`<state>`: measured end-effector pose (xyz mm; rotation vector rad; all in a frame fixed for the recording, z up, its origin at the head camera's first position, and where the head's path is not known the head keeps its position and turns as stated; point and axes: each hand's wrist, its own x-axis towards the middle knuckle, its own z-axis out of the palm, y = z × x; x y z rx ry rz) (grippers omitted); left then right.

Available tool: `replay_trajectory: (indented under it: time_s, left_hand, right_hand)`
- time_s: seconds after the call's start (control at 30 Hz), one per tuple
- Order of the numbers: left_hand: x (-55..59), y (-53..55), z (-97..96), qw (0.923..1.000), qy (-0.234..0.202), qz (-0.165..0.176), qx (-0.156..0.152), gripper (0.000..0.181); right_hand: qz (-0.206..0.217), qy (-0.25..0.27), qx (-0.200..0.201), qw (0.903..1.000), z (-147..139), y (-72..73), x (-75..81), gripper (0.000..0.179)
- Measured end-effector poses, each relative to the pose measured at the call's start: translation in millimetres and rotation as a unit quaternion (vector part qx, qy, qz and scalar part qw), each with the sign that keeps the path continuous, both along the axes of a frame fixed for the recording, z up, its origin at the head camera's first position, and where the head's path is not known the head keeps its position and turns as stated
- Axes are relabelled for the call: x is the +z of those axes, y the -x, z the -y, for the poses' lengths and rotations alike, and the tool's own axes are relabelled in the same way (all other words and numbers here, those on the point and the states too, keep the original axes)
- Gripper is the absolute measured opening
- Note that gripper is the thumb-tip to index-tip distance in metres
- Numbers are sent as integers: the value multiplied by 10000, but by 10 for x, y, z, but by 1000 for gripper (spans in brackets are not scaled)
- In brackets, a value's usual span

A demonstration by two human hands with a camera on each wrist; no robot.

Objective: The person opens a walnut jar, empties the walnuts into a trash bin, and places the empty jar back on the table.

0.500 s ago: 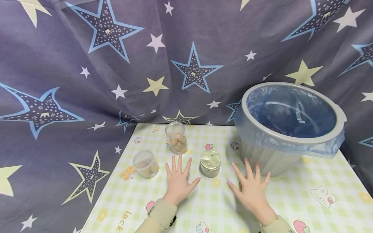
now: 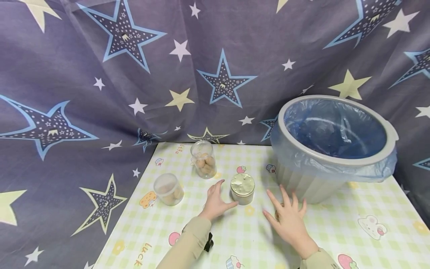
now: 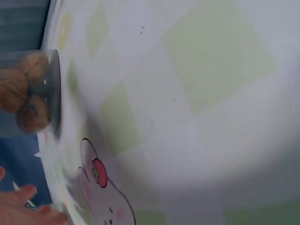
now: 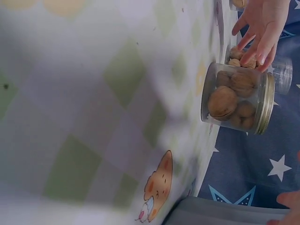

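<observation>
A clear jar with a gold lid (image 2: 242, 189) stands upright mid-table; the right wrist view shows walnuts (image 4: 222, 102) inside it. Just left of this jar is my left hand (image 2: 217, 201), its thumb and fingers held apart toward the jar's side without gripping it. My right hand (image 2: 291, 222) is to the jar's right, fingers spread and holding nothing. Beneath its fingers a brown round thing (image 2: 277, 215) is partly hidden; whether it is printed on the cloth I cannot tell. A lidless clear jar (image 2: 203, 160) with walnuts stands behind, and a shorter clear container (image 2: 168, 189) with brown contents is at left.
A grey bin (image 2: 304, 183) lined with a blue bag (image 2: 336, 127) stands at the back right of the table. Green-checked cloth (image 2: 255, 239) with cartoon prints covers the table. Behind hangs a dark curtain (image 2: 161, 74) with stars.
My left hand has turned and moved right toward the gold-lidded jar; its fingers were spread flat before. My right hand has barely shifted, its fingers slightly more bent. The jars stand where they were.
</observation>
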<state>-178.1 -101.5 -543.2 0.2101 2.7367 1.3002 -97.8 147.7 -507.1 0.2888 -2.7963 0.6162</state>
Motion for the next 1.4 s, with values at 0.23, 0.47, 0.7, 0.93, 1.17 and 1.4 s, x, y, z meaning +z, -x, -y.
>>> replay_trajectory:
  time_s: [0.23, 0.47, 0.7, 0.93, 1.17, 1.4]
  left_hand:
    - [-37, 62, -95, 9962, -783, 374, -104, 100]
    - [-52, 110, -202, 9956, -798, 477, 102, 102]
    - [-96, 153, -295, 9936, -1031, 433, 136, 99]
    - [-170, 158, -357, 9943, -1000, 256, 270, 95]
    - [-157, 143, -419, 9943, -932, 276, 431, 96]
    - [-186, 134, -441, 9927, -1172, 83, 266, 95]
  right_hand:
    - [-252, 67, 239, 9994, 32, 15, -47, 60]
    - [-150, 102, 261, 9995, 85, 56, -31, 58]
    - [50, 282, 275, 9992, 150, 81, 14, 59]
    - [63, 458, 378, 9982, 214, 107, 77, 60]
    - [159, 567, 419, 9974, 245, 105, 100, 60]
    - [110, 744, 445, 9962, 243, 131, 175, 60]
